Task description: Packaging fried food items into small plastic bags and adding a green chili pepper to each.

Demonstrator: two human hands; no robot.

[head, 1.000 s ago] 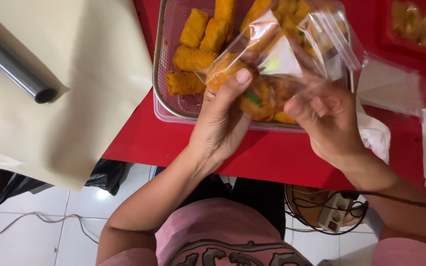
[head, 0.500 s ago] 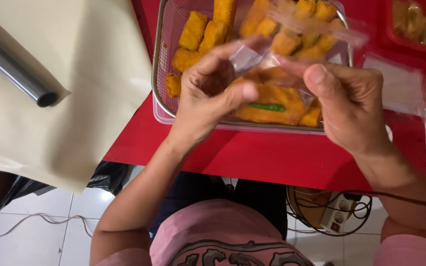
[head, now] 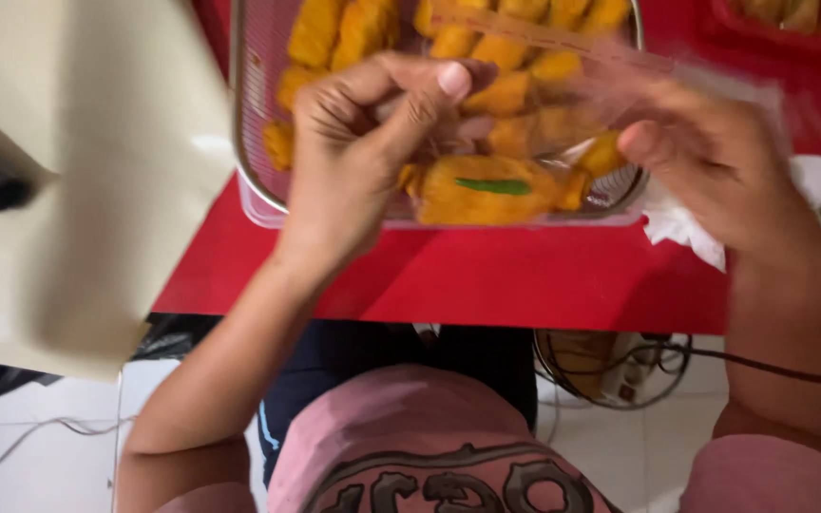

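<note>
clear thin plastic bag (head: 610, 81) pinched taut between left hand (head: 358, 142) and right hand (head: 715, 161) over golden fried fritters (head: 486, 185); an even grip on both edges likely keeps it from tearing

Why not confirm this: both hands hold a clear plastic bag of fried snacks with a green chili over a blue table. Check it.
Wrong in one respect: the table is red, not blue, as the head view shows. Left hand and right hand do hold the clear plastic bag with the green chili.
</note>
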